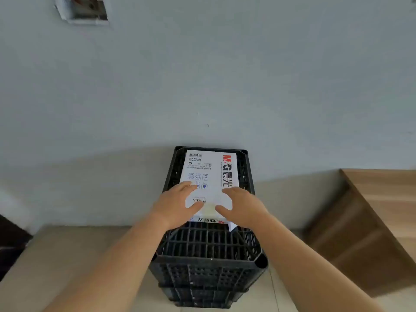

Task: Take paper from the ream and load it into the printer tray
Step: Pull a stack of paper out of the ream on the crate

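Note:
A white wrapped ream of paper (208, 170) with red and black print lies flat on top of a black plastic crate (209, 244) against the wall. Both hands rest on the ream's near end. My left hand (174, 204) lies on its left side, fingers spread over the wrapper. My right hand (242, 206) covers the right side, thumb pointing inward. Between the thumbs the wrapper flap looks open, with a pale edge of paper (209, 210) showing. No printer is in view.
The crate stands on a beige tiled floor (67, 255) by a pale blue-grey wall (202, 75). A wooden cabinet (371, 221) stands to the right. A dark object (11, 242) sits at the left edge.

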### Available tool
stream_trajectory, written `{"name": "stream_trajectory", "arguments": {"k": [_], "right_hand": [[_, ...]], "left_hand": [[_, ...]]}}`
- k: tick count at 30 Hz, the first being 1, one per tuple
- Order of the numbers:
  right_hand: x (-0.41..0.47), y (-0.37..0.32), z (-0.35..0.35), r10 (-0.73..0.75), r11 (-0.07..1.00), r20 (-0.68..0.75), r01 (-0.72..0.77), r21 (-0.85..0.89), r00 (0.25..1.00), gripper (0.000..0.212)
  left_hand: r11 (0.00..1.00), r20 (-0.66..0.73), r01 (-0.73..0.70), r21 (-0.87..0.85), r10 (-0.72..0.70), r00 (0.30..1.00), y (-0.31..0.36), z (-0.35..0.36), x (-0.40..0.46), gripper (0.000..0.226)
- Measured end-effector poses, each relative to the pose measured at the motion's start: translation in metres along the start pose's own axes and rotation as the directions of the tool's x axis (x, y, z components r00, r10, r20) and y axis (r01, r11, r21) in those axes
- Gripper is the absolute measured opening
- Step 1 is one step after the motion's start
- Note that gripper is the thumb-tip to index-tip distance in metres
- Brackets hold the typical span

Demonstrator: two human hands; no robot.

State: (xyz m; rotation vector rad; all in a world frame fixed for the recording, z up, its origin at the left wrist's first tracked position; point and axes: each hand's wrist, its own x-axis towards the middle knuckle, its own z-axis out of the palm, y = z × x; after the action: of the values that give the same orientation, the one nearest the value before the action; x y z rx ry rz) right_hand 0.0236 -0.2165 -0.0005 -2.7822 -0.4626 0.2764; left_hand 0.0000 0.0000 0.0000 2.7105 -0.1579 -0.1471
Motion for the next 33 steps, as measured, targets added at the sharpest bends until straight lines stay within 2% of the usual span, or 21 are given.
{"name": "stream_trajectory", "arguments": {"k": [5, 15, 21, 27, 33], "right_hand": [[0.013, -0.006, 0.021, 0.115, 0.993, 0.038, -0.114, -0.026, 0.993, 0.068], [0.036, -0.019, 0.039, 0.159, 0.986, 0.018, -0.158, -0.058, 0.987, 0.060], [0.049, -0.014, 0.050, 0.143, 0.987, 0.015, -0.142, -0.081, 0.990, 0.044], [0.054, -0.011, 0.060, 0.149, 0.989, -0.035, -0.148, 0.029, 0.988, 0.027], [0.058, -0.011, 0.060, 0.170, 0.985, -0.061, -0.170, 0.018, 0.984, 0.025]], "left_hand": [[0.998, 0.102, -0.058, 0.018, 0.056, 0.993, -0.028, 0.011, 0.024, 0.068], [0.983, 0.121, -0.185, 0.013, 0.182, 0.976, -0.044, 0.025, 0.047, 0.066], [0.987, 0.123, -0.155, -0.052, 0.160, 0.979, -0.044, 0.039, 0.048, 0.065], [0.989, 0.098, -0.117, -0.084, 0.126, 0.987, -0.042, 0.050, 0.046, 0.063], [0.992, 0.068, -0.113, -0.053, 0.116, 0.991, -0.042, 0.046, 0.039, 0.062]]}}
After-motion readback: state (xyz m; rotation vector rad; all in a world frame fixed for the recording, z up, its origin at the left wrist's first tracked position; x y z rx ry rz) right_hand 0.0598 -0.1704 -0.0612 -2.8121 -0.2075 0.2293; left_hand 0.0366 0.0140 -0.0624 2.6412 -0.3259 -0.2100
